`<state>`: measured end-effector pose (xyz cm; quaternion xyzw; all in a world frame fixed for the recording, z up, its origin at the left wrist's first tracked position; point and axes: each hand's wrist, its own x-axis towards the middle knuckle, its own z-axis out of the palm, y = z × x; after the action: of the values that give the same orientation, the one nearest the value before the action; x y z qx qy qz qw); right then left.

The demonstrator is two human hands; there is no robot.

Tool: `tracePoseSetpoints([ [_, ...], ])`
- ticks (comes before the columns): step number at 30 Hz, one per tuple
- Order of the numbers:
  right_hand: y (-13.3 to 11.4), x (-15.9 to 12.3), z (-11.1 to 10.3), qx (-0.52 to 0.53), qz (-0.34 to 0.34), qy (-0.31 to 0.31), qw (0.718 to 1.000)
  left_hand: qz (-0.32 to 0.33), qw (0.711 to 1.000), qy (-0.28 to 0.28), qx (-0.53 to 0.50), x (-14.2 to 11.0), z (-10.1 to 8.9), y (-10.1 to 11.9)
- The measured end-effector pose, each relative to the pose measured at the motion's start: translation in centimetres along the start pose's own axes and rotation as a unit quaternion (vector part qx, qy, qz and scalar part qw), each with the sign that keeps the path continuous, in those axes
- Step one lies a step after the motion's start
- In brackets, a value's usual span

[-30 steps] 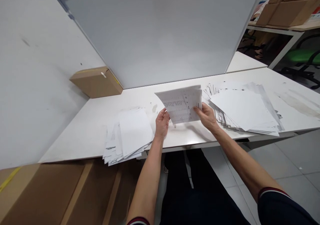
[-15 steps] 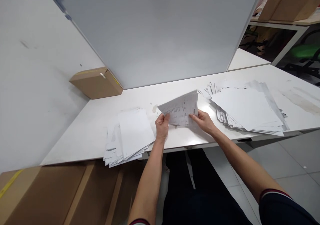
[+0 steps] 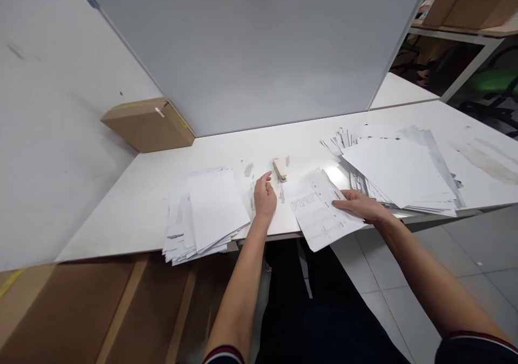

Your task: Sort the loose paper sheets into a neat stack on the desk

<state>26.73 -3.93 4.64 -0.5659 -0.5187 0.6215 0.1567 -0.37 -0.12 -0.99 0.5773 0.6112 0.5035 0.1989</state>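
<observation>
My right hand grips printed sheets of paper by their right side, thumb on top; the sheets tilt over the table's front edge. Empty and with its fingers apart, my left hand hovers over or rests on the table, I cannot tell which. Just beyond its fingertips lies a cream stapler. A messy stack of white paper is left of my left hand. To the right of my right hand spreads a larger paper stack.
The white table runs along a whiteboard standing at its back. A cardboard box leans at the back left corner. Larger cardboard boxes stand below the table's left front edge. More cartons sit on another table at upper right.
My left hand has let go of the sheets and opened. My right hand has carried them right and towards me, and the stapler has come into sight.
</observation>
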Motion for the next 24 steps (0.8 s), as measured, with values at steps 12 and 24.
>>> tracePoseSetpoints([
  [12,0.7,2.5,-0.1,0.068,-0.013,0.003,0.998,0.065,0.980,-0.093,0.165,-0.2,0.5,0.4],
  [24,0.4,1.9,0.0,0.073,-0.034,-0.008,0.997,0.066,0.979,-0.080,0.178,-0.3,0.8,0.2],
])
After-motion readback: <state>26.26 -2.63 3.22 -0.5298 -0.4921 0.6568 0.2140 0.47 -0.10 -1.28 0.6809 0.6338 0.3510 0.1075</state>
